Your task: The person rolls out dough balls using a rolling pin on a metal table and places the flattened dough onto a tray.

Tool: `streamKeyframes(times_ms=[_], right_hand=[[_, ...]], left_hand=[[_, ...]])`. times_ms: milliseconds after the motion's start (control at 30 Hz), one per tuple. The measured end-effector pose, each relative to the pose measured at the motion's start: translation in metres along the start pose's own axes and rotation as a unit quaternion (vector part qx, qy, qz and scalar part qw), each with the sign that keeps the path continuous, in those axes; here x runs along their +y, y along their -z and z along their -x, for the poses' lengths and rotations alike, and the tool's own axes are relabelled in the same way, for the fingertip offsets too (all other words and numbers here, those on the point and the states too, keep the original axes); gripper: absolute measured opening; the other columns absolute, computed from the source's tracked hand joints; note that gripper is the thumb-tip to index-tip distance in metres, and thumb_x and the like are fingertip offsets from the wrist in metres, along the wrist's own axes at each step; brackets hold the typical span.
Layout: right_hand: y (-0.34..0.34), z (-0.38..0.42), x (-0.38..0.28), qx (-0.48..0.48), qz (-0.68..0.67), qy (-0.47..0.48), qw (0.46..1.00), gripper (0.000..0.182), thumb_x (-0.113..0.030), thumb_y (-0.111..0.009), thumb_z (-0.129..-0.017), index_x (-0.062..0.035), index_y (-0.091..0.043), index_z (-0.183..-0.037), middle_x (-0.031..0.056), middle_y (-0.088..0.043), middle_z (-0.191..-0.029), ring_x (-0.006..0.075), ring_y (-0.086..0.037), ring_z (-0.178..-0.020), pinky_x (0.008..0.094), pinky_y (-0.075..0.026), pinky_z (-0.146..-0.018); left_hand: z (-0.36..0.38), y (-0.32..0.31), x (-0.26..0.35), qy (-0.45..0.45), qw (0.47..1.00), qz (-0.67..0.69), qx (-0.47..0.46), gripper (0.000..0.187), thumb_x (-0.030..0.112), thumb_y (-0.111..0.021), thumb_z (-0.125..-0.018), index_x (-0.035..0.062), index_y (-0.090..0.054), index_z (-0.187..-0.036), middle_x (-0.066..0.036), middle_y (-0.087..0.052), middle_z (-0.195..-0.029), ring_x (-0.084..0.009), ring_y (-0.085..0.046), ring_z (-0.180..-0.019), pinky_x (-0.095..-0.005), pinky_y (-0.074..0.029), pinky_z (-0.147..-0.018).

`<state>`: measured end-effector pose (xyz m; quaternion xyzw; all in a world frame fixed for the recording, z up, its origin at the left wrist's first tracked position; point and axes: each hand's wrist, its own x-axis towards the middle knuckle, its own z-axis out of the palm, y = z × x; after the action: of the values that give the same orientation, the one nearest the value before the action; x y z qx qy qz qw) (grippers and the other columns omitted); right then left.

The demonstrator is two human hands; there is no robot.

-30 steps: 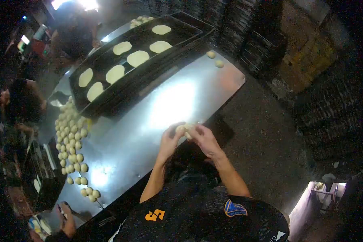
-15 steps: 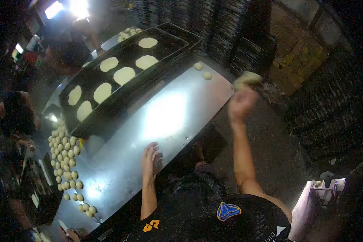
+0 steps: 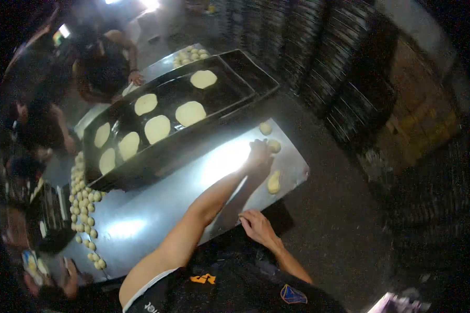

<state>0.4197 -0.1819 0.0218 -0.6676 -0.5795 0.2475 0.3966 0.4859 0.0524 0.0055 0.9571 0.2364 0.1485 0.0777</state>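
My left hand reaches across the metal table, its fingers against a pale dough ball near the right end. Another dough ball sits just beyond it. A folded, flattened piece of dough lies on the tabletop between my two hands, touched by neither. My right hand is at the table's near edge with its fingers spread and nothing in them. Part of the left fingers' contact with the ball is hard to see.
Behind the metal table stands a dark tray bearing several flat dough rounds. Many dough balls cluster at the left. Co-workers are across the tray and at left. Stacked racks rise at the right.
My left hand has gone from the table's near edge to the dough ball at the right. My right hand has let go of dough and come back to the edge. The view has turned.
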Motion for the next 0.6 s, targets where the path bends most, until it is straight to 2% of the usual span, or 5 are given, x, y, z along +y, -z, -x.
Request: streamKeyframes(times_ms=[133, 333, 400, 433, 600], right_hand=[[0.020, -0.008, 0.019, -0.012, 0.029, 0.016, 0.999, 0.016, -0.010, -0.059, -0.091, 0.0007, -0.066, -0.100, 0.0175, -0.062, -0.090, 0.0371, -0.061, -0.093, 0.0440, -0.051, -0.083], [-0.024, -0.093, 0.070, -0.232, 0.138, -0.072, 0.960, 0.028, -0.022, -0.063, -0.085, 0.0030, -0.064, -0.098, 0.0229, -0.064, -0.098, 0.0385, -0.061, -0.101, 0.0459, -0.053, -0.075], [-0.066, -0.163, 0.112, -0.161, -0.365, 0.128, 0.908, 0.035, -0.023, -0.061, -0.089, 0.0028, -0.058, -0.112, 0.0294, -0.058, -0.110, 0.0430, -0.060, -0.096, 0.0471, -0.052, -0.075], [-0.032, -0.201, 0.011, -0.179, 0.069, 0.124, 0.974, 0.031, -0.018, -0.058, -0.091, 0.0031, -0.058, -0.114, 0.0271, -0.058, -0.112, 0.0429, -0.058, -0.099, 0.0463, -0.052, -0.078], [-0.112, -0.292, 0.012, -0.109, 0.270, 0.292, 0.911, 0.025, -0.015, -0.059, -0.090, 0.0014, -0.058, -0.109, 0.0221, -0.054, -0.107, 0.0388, -0.050, -0.102, 0.0503, -0.039, -0.090]], left_hand=[[-0.040, -0.040, 0.016, 0.100, 0.974, 0.198, 0.037, 0.030, 0.020, -0.058, -0.085, 0.0031, -0.062, -0.110, -0.023, -0.066, -0.087, -0.0385, -0.062, -0.092, -0.0520, -0.049, -0.082], [0.089, 0.103, 0.017, 0.180, 0.815, 0.551, 0.004, 0.052, 0.028, -0.079, -0.084, 0.0026, -0.054, -0.123, -0.011, -0.060, -0.118, -0.0219, -0.057, -0.115, -0.0384, -0.045, -0.106], [0.162, 0.126, 0.002, 0.228, 0.705, 0.667, 0.083, 0.044, 0.015, -0.078, -0.085, 0.0021, -0.055, -0.120, -0.010, -0.059, -0.120, -0.0204, -0.060, -0.111, -0.0387, -0.049, -0.103], [0.199, 0.119, -0.016, 0.329, 0.720, 0.607, 0.069, 0.043, 0.011, -0.078, -0.084, 0.0005, -0.055, -0.118, -0.009, -0.061, -0.116, -0.0191, -0.063, -0.106, -0.0357, -0.053, -0.096], [0.282, 0.167, -0.019, 0.345, 0.690, 0.582, 0.259, 0.038, 0.006, -0.080, -0.079, 0.0043, -0.058, -0.110, -0.006, -0.064, -0.103, -0.0161, -0.065, -0.095, -0.0321, -0.056, -0.084]])
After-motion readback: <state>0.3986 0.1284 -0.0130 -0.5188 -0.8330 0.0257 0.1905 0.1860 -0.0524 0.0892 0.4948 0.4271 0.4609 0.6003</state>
